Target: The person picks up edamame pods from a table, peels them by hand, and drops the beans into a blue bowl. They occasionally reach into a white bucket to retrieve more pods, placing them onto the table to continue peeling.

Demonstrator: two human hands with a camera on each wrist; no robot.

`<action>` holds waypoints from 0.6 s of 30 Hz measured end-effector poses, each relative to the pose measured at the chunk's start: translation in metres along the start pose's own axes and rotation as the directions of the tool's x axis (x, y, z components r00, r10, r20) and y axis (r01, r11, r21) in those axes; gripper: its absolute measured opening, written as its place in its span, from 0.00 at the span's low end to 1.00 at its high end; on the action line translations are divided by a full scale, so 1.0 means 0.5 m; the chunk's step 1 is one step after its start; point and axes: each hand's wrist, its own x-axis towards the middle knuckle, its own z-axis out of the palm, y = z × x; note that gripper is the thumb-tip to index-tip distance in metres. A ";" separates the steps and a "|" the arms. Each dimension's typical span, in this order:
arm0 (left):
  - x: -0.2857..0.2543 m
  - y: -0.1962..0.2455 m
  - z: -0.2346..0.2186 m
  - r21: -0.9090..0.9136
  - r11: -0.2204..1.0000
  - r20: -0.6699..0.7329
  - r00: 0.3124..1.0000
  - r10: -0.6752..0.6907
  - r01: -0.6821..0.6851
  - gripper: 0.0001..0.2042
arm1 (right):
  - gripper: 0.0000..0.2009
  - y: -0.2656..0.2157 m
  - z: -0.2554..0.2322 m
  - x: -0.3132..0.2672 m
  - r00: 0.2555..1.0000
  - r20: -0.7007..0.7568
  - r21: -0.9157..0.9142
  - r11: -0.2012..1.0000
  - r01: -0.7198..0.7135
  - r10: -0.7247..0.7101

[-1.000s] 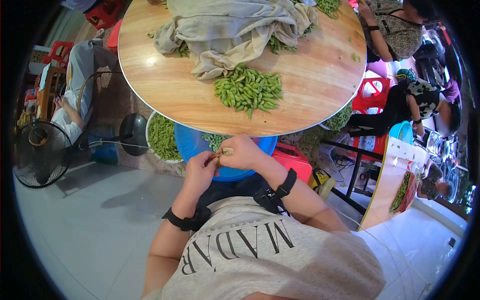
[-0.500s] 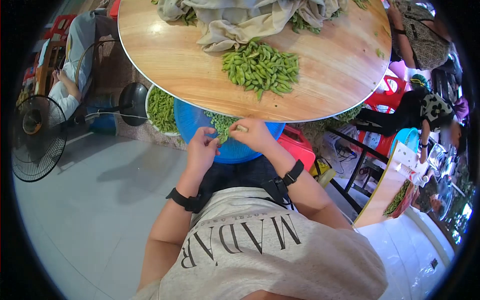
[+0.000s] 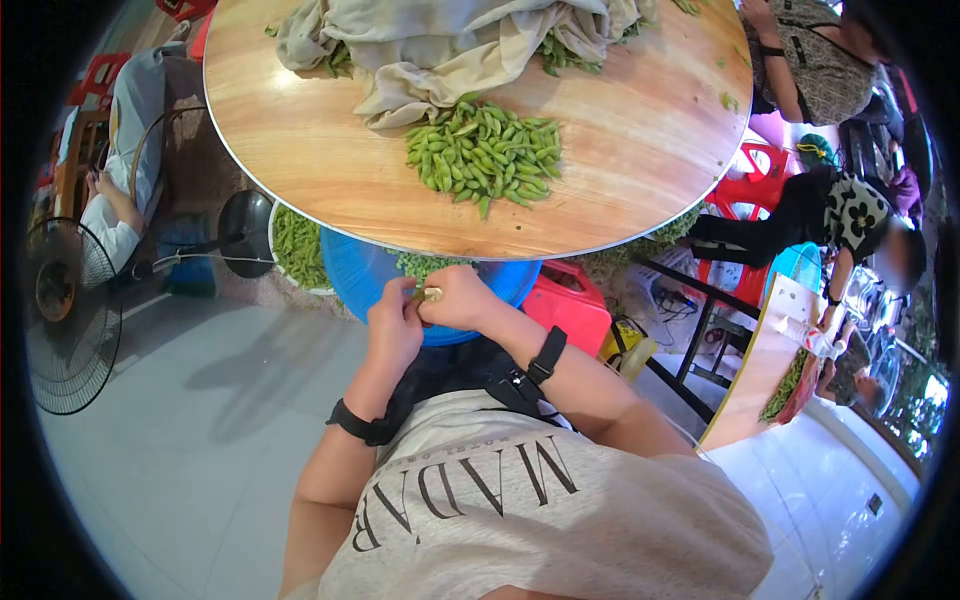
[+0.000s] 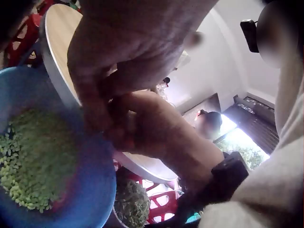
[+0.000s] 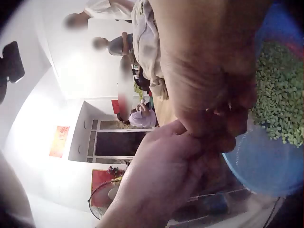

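Here, the hands (image 3: 395, 325) pinch a small, indistinct item (image 3: 417, 297) over a blue basin (image 3: 345, 278), shirt (image 3: 610, 490) reading "MADÁR".

Counting now: two hands, one left (image 3: 396, 328) and one right (image 3: 458, 300), and two black wristbands (image 3: 547, 356). There's one round table (image 3: 620, 150), one cloth (image 3: 445, 50), one big pod pile (image 3: 483, 158) out front, one blue basin (image 3: 350, 285), one fan (image 3: 72, 312). Red stools (image 3: 570, 310)? Perhaps five, though the view warps and blurs toward its edges.
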 end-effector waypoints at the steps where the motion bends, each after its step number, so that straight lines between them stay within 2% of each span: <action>1: 0.000 -0.004 0.000 0.010 1.000 -0.001 1.000 -0.004 0.004 0.11 | 0.11 0.002 0.004 0.001 1.000 -0.019 -0.003 1.000 0.011 -0.011; 3: 0.003 -0.001 -0.003 -0.011 1.000 -0.001 1.000 -0.026 0.026 0.10 | 0.10 0.014 0.009 0.007 0.998 -0.056 -0.015 0.999 0.038 -0.038; 6: 0.000 0.005 -0.004 -0.079 0.995 0.023 0.998 -0.056 0.058 0.09 | 0.12 0.030 -0.008 0.014 0.985 0.098 0.189 0.969 -0.159 0.143; 7: 0.000 0.005 -0.005 -0.108 0.992 0.032 0.997 -0.065 0.068 0.08 | 0.13 0.036 -0.010 0.015 0.984 0.097 0.182 0.969 -0.168 0.152; 9: 0.005 -0.014 -0.017 -0.121 0.974 0.012 0.982 -0.191 0.191 0.08 | 0.13 0.048 -0.011 0.011 0.980 0.097 0.169 0.967 -0.189 0.174; 10: 0.009 -0.031 -0.026 -0.129 0.959 0.005 0.967 -0.253 0.251 0.07 | 0.11 0.056 -0.010 0.008 0.997 -0.052 0.056 0.997 -0.053 0.056; 11: 0.017 -0.053 -0.036 -0.116 0.963 -0.051 0.967 -0.249 0.242 0.07 | 0.10 0.063 -0.007 0.005 0.980 -0.183 -0.076 0.995 0.070 -0.083; 12: 0.028 -0.081 -0.050 -0.102 0.967 -0.109 0.964 -0.243 0.232 0.07 | 0.09 0.065 -0.005 0.005 0.928 -0.290 -0.219 0.960 0.174 -0.234; 15: 0.063 -0.172 -0.096 -0.137 0.959 -0.304 0.911 -0.279 0.248 0.10 | 0.10 0.036 -0.077 0.003 0.848 -0.529 -0.157 0.984 -0.088 -0.009; 17: 0.084 -0.239 -0.119 -0.001 0.971 -0.434 0.875 -0.217 0.240 0.12 | 0.11 0.049 -0.111 0.025 0.788 -0.615 -0.137 0.985 -0.109 0.002; 18: 0.093 -0.229 -0.125 0.067 0.969 -0.494 0.851 -0.176 0.240 0.13 | 0.11 0.055 -0.121 0.036 0.755 -0.656 -0.126 0.985 -0.117 0.006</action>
